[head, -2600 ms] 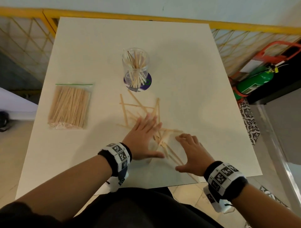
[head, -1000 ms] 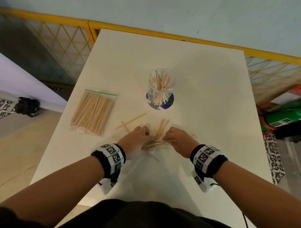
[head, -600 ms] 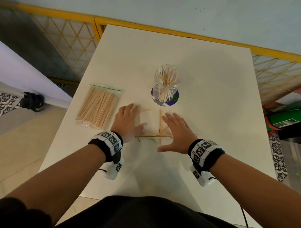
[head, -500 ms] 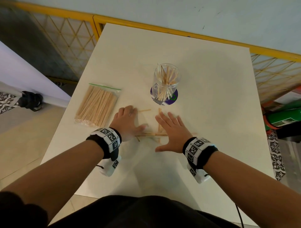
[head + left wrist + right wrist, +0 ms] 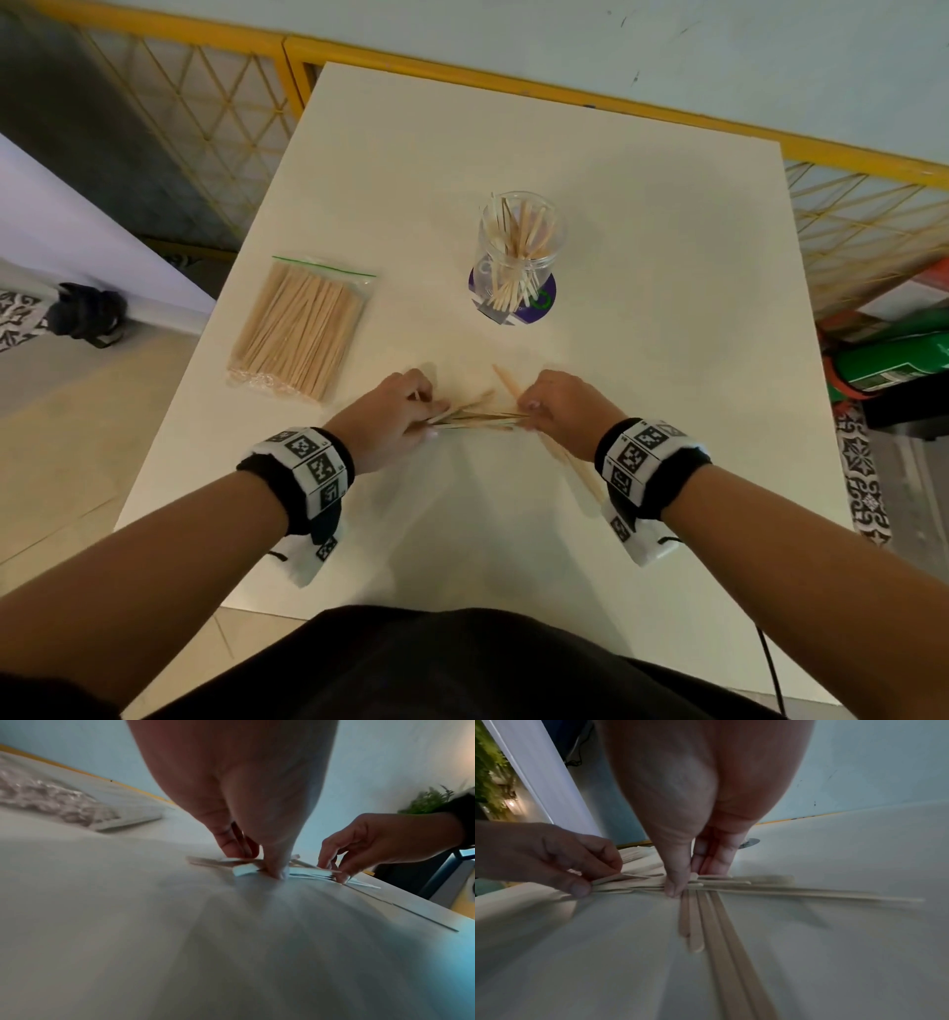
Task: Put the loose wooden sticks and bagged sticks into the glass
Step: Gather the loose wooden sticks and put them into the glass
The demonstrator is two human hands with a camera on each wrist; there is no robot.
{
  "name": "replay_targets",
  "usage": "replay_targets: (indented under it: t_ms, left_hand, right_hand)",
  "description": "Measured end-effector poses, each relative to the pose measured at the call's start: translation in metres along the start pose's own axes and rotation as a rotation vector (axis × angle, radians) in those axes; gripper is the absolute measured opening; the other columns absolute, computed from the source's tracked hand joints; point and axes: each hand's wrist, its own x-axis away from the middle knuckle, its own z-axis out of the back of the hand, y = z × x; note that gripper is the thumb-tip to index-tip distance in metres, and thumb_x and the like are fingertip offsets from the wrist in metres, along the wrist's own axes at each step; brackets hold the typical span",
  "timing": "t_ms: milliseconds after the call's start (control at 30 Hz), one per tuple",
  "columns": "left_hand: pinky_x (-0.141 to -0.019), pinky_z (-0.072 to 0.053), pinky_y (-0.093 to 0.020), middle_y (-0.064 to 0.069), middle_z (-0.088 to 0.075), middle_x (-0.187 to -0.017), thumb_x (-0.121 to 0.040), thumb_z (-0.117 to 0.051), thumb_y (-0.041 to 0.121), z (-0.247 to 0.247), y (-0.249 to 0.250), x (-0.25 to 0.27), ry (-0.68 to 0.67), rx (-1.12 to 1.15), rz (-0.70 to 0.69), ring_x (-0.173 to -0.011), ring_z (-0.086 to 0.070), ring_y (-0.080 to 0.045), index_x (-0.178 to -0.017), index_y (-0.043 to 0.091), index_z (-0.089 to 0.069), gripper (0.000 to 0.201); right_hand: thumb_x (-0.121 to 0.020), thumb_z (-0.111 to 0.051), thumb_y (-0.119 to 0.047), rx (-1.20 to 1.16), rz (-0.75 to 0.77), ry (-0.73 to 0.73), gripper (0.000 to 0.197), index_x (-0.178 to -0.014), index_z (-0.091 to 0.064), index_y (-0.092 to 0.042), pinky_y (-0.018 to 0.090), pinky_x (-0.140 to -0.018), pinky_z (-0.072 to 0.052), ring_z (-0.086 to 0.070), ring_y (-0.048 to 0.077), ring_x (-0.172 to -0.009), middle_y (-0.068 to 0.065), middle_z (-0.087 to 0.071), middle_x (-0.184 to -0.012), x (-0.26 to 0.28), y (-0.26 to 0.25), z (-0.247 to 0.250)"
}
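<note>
Looking down from the head view, we see our left hand (image 5: 393, 413) and right hand (image 5: 560, 411) pinching opposite ends of the loose pale wooden sticks (image 5: 480, 416) at mid-frame on the white table (image 5: 667, 308); the clear glass jar (image 5: 517, 246) stands above, the clear bag of sticks (image 5: 303, 326) upper left. In the left wrist view our palm hides most fingers. The right wrist view shows blurred sticks running under our wrist.

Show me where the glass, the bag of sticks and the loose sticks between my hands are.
glass (image 5: 518, 246), head view, on its clear side wall.
bag of sticks (image 5: 300, 329), head view, on the bag's middle.
loose sticks (image 5: 482, 416), head view, on the gathered bundle.
</note>
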Motion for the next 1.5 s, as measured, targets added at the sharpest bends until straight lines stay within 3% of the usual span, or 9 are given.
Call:
replay_targets:
  t_ms: [267, 533, 633, 733, 900, 1000, 1100, 1333, 1500]
  left_hand:
    - [-0.076, -0.052, -0.044, -0.017, -0.065, -0.094, -0.083, -0.065, 0.009, -0.004, 0.019, -0.015, 0.132, 0.023, 0.01, -0.085, -0.059, -0.038, -0.098, 0.004, -0.073, 0.017]
    - [-0.085, -0.05, -0.046, -0.025, -0.057, -0.115, -0.092, -0.056, 0.027, -0.015, 0.042, -0.026, -0.019, -0.06, -0.036, -0.094, -0.057, -0.04, -0.142, -0.004, -0.042, 0.061]
    - [-0.07, -0.056, -0.043, -0.023, -0.063, -0.1, -0.089, -0.042, 0.041, -0.017, 0.043, -0.033, -0.12, -0.168, -0.006, -0.077, -0.062, -0.039, -0.128, -0.007, -0.057, 0.064]
    - [-0.086, -0.047, -0.044, -0.022, -0.057, -0.115, -0.098, -0.047, 0.033, -0.008, 0.051, -0.032, -0.166, -0.29, -0.05, -0.098, -0.056, -0.041, -0.126, -0.002, -0.057, 0.046]
    - [-0.067, -0.048, -0.038, -0.017, -0.065, -0.077, -0.079, -0.037, 0.013, -0.028, 0.041, -0.045, -0.121, -0.315, -0.05, -0.074, -0.058, -0.035, -0.077, -0.002, -0.067, 0.034]
    - [-0.078, -0.047, -0.045, -0.023, -0.058, -0.112, -0.09, -0.022, 0.014, -0.021, 0.059, -0.042, -0.149, -0.345, -0.009, -0.101, -0.055, -0.041, -0.109, -0.004, -0.058, 0.045]
    - [-0.098, -0.034, -0.036, -0.014, -0.037, -0.141, -0.099, -0.033, 0.011, -0.019, 0.068, -0.04, -0.082, -0.409, 0.107, -0.126, -0.038, -0.033, -0.137, 0.004, -0.037, 0.038]
    - [-0.102, -0.036, -0.038, -0.021, -0.03, -0.147, -0.095, -0.036, 0.001, -0.016, 0.076, -0.044, -0.14, -0.455, 0.126, -0.13, -0.036, -0.036, -0.147, 0.001, -0.021, 0.055]
    - [-0.1, -0.039, -0.038, -0.02, -0.038, -0.141, -0.092, -0.043, 0.002, -0.009, 0.073, -0.045, -0.171, -0.488, 0.108, -0.125, -0.041, -0.035, -0.145, -0.002, -0.022, 0.057]
  right_hand:
    - [-0.088, -0.058, -0.014, -0.015, 0.003, 0.088, 0.013, -0.095, -0.065, -0.006, 0.035, -0.085, -0.042, -0.052, 0.028, -0.098, 0.009, -0.053, -0.108, -0.007, -0.011, -0.008]
    - [-0.087, -0.059, -0.012, -0.139, -0.035, 0.117, 0.026, -0.108, -0.044, -0.016, 0.04, -0.08, -0.051, -0.062, 0.028, -0.087, 0.006, -0.067, -0.097, -0.006, -0.021, -0.007]
    - [-0.088, -0.057, -0.019, -0.172, 0.012, 0.059, 0.02, -0.102, -0.044, -0.015, 0.042, -0.08, -0.05, -0.061, 0.03, -0.086, 0.009, -0.066, -0.095, -0.005, -0.028, -0.006]
    - [-0.089, -0.056, -0.026, -0.206, 0.039, 0.038, 0.018, -0.096, -0.044, -0.015, 0.044, -0.077, -0.05, -0.059, 0.033, -0.082, 0.013, -0.065, -0.089, -0.005, -0.036, -0.007]
    - [-0.08, -0.069, -0.027, -0.206, -0.004, 0.169, 0.025, -0.092, -0.048, -0.021, 0.045, -0.077, -0.052, -0.063, 0.031, -0.085, 0.007, -0.069, -0.087, 0.001, -0.028, -0.006]
    - [-0.075, -0.073, -0.023, -0.246, -0.019, 0.236, 0.029, -0.094, -0.052, -0.018, 0.041, -0.077, -0.051, -0.063, 0.028, -0.085, 0.005, -0.069, -0.088, 0.008, -0.022, -0.001]
    - [-0.074, -0.074, -0.026, -0.176, -0.014, 0.365, 0.033, -0.101, -0.055, -0.018, 0.032, -0.082, -0.043, -0.058, 0.022, -0.093, -0.001, -0.066, -0.099, 0.018, -0.009, 0.005]
    - [-0.081, -0.062, -0.028, -0.009, -0.223, 0.322, 0.069, -0.142, -0.033, -0.015, 0.038, -0.111, -0.029, -0.031, 0.025, -0.135, 0.004, -0.037, -0.148, 0.042, 0.041, 0.006]
    - [-0.093, -0.052, -0.025, 0.018, -0.328, 0.205, 0.062, -0.147, -0.025, -0.01, 0.038, -0.109, -0.031, -0.031, 0.032, -0.131, 0.011, -0.034, -0.147, 0.032, 0.046, -0.001]
